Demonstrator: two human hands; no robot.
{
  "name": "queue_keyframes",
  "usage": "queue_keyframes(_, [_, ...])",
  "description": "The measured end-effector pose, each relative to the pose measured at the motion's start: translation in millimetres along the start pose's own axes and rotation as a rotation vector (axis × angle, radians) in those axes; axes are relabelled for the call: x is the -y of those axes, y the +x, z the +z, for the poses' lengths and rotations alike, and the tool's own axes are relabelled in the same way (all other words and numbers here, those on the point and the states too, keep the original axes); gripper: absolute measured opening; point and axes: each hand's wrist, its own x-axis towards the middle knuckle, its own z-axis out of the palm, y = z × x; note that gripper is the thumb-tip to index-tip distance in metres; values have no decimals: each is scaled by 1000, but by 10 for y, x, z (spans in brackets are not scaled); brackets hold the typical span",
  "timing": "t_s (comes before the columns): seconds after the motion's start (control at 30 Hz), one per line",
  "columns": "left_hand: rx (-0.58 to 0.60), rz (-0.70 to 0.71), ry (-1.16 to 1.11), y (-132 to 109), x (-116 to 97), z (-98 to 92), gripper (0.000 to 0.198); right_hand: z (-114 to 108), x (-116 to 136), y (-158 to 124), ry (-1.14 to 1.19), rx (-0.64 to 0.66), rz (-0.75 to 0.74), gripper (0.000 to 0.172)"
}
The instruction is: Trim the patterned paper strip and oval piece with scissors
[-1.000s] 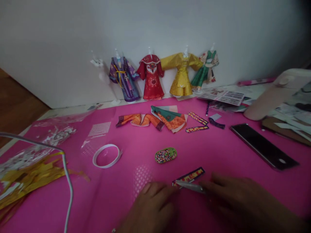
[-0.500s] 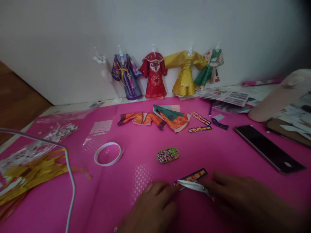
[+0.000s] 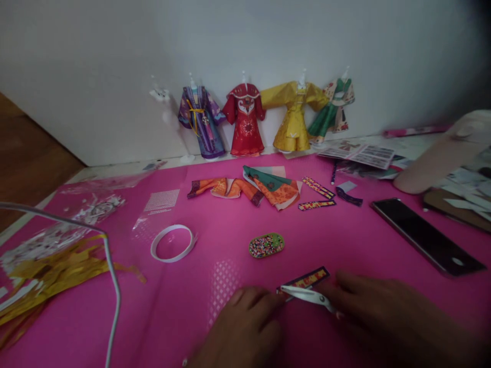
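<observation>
My right hand [image 3: 368, 306] is closed around a small pair of scissors [image 3: 307, 294], its grip dark and blurred. The pale blades point left and lie along the lower edge of a narrow patterned strip [image 3: 311, 277], dark-bordered with yellow and red inside. At the strip's left end, my left hand [image 3: 245, 324] has its fingers bent and closed on it; the exact pinch is partly hidden. Just beyond the strip lies an oval green-rimmed piece [image 3: 267, 245] covered in coloured dots. Two similar patterned strips [image 3: 316, 205] rest farther back, beside an orange and green fabric garment [image 3: 274, 186].
Doll dresses on stands, including a red one [image 3: 246, 122], line the wall. A phone [image 3: 427, 235] and pale bottle [image 3: 441, 153] stand to the right. On the left are a white tape ring [image 3: 172, 259], a grey cable [image 3: 114, 286] and yellow scraps [image 3: 61, 271] over the pink mat [image 3: 172, 312].
The whole view has shifted very slightly, with everything a few pixels farther right. Both hands, the scissors and the strip keep nearly the same positions relative to each other.
</observation>
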Motion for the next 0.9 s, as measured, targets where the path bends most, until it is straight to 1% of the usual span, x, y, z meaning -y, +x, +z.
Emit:
queue_keyframes(0.17, [-22, 37, 51, 15, -1, 2, 14, -17, 26, 0, -13, -9, 10, 46])
queue_keyframes(0.23, [-26, 33, 62, 16, -9, 2, 13, -22, 32, 2, -18, -4, 16, 45])
queue_keyframes(0.37, [-19, 22, 52, 13, -22, -5, 14, -27, 32, 25, -22, -35, -6, 44])
queue_keyframes(0.57, [6, 39, 91, 11, -15, -3, 19, -16, 29, 4, -10, -27, 18, 44])
queue_keyframes(0.67, [11, 43, 113, 16, -20, 5, 18, -13, 26, -12, -3, -23, 18, 46])
queue_keyframes(0.8, [-10, 52, 135, 11, -33, 8, 15, -25, 20, 4, 8, 6, 9, 44])
queue_keyframes(0.9, [-22, 56, 118, 9, -29, 5, 14, -37, 19, 21, 1, 6, 8, 45])
